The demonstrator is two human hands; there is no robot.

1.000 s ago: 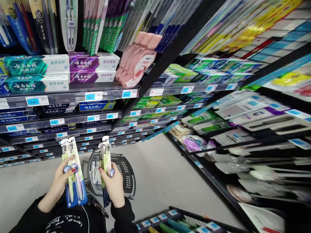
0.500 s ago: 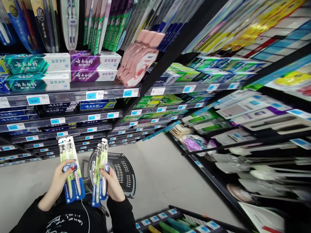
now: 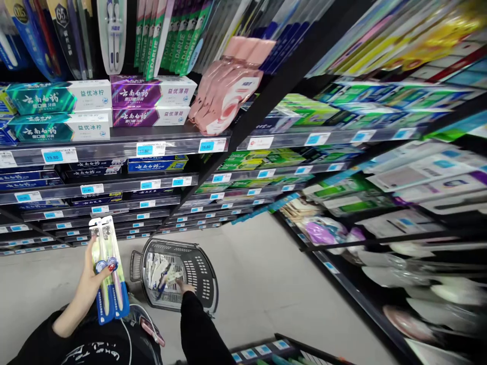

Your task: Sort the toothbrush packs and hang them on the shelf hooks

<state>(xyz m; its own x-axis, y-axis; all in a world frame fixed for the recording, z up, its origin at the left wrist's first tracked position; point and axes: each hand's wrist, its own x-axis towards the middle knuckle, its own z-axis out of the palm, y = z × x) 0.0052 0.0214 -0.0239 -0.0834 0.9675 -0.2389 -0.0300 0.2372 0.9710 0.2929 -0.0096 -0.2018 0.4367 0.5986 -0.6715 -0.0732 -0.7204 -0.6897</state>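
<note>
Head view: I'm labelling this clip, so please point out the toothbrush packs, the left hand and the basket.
Toothbrush packs [image 3: 113, 249], head view: upper front.
Left hand [image 3: 91, 280], head view: near the thumb's base.
Basket [image 3: 198, 276], head view: slotted wall.

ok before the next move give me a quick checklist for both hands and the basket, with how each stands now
1. Left hand has a grip on the toothbrush packs: ok, thumb across their front.
2. Those packs apart from the basket: ok, they are beside it, not inside.
3. Basket standing on the floor: ok.
4. Right hand out of the basket: not ok, it reaches in.
5. Right hand empty: cannot tell, its fingers are too small and blurred.
</note>
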